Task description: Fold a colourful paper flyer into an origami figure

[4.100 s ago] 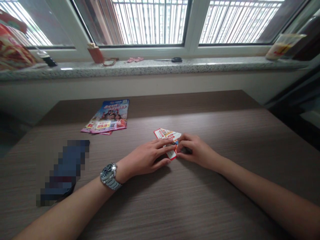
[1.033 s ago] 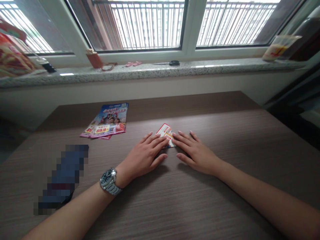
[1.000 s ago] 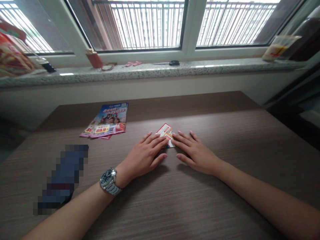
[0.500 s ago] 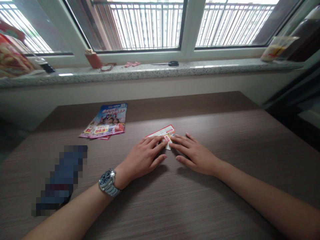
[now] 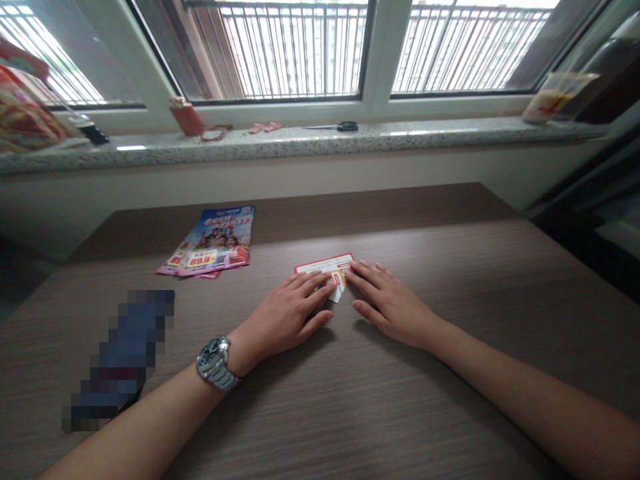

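A small folded paper flyer [image 5: 327,268], white with red edging, lies on the brown wooden table [image 5: 450,280] in front of me. My left hand [image 5: 287,315], with a metal watch on its wrist, rests flat with its fingertips pressing on the paper's left part. My right hand [image 5: 387,303] lies flat beside it, fingers spread, its fingertips touching the paper's right edge. Most of the paper's near part is hidden under my fingers.
A stack of colourful flyers [image 5: 213,241] lies at the table's far left. A blurred dark blue object [image 5: 123,357] sits near the left edge. On the stone windowsill [image 5: 450,130] are scissors [image 5: 343,126], a small red pouch [image 5: 186,117] and a patterned bag [image 5: 25,113].
The folded paper has turned and spread out wider under my fingertips; its top edge now lies nearly level. Both hands stayed flat on it and shifted only slightly.
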`<state>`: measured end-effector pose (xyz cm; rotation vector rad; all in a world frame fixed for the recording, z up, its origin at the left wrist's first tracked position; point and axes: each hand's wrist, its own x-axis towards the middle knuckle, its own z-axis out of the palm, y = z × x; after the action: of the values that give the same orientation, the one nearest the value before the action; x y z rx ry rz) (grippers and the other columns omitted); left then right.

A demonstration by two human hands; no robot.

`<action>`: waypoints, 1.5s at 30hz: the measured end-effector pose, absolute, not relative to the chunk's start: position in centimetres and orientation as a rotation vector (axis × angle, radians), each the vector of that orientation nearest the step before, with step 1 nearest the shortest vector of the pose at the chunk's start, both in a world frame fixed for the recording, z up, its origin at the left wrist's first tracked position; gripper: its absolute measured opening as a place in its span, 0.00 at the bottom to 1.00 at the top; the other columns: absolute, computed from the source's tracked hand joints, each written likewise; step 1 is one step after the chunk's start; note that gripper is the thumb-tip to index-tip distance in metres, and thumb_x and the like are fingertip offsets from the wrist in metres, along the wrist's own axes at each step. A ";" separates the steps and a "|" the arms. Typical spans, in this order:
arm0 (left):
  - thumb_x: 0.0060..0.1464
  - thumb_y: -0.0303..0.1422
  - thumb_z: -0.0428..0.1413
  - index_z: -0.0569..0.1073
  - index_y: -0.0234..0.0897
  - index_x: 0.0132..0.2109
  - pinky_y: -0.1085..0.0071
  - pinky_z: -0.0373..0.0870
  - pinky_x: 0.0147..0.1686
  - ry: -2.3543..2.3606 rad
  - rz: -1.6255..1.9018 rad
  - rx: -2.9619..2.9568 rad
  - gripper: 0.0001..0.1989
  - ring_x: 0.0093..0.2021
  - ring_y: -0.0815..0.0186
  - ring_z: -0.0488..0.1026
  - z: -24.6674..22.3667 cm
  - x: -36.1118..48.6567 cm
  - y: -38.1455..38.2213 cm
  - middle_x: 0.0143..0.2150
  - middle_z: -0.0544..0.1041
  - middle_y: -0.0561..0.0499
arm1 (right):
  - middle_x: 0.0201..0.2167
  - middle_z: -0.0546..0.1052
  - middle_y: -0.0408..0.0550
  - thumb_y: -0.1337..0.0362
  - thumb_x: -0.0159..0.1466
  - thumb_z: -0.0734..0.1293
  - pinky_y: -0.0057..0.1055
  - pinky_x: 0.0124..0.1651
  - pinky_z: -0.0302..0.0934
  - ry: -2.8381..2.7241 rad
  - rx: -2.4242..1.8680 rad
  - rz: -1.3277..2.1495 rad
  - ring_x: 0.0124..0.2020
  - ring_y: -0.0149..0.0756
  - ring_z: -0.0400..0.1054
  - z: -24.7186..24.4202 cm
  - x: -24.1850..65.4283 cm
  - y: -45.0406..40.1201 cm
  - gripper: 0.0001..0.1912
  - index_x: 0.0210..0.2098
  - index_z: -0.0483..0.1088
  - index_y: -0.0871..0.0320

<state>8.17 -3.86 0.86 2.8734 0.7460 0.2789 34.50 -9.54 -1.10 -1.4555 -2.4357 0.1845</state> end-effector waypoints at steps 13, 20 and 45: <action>0.71 0.45 0.47 0.63 0.41 0.70 0.50 0.60 0.67 0.763 0.281 2.877 0.26 0.70 0.51 0.61 1.2 8.3 -4.1 0.70 0.64 0.41 | 0.73 0.57 0.54 0.49 0.75 0.55 0.53 0.74 0.46 -2.457 -1.509 0.171 0.74 0.46 0.49 -1.1 34.2 -9.6 0.31 0.73 0.54 0.55; 0.71 0.45 0.47 0.61 0.43 0.71 0.50 0.60 0.68 0.742 0.249 2.896 0.26 0.71 0.51 0.60 0.9 8.1 -4.0 0.72 0.62 0.41 | 0.73 0.57 0.55 0.50 0.75 0.56 0.54 0.74 0.47 -2.431 -1.497 0.175 0.74 0.47 0.50 -1.2 34.4 -9.6 0.31 0.73 0.53 0.54; 0.71 0.43 0.48 0.60 0.41 0.72 0.51 0.58 0.69 0.702 0.292 2.938 0.27 0.72 0.52 0.58 0.9 8.3 -4.1 0.72 0.61 0.41 | 0.75 0.52 0.48 0.50 0.75 0.55 0.56 0.74 0.43 -2.542 -1.464 0.178 0.75 0.45 0.46 -0.7 34.2 -9.7 0.31 0.74 0.49 0.51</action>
<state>8.30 -4.07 0.90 2.9376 0.7015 0.2919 34.23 -9.67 -0.74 -1.4637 -2.5419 0.1778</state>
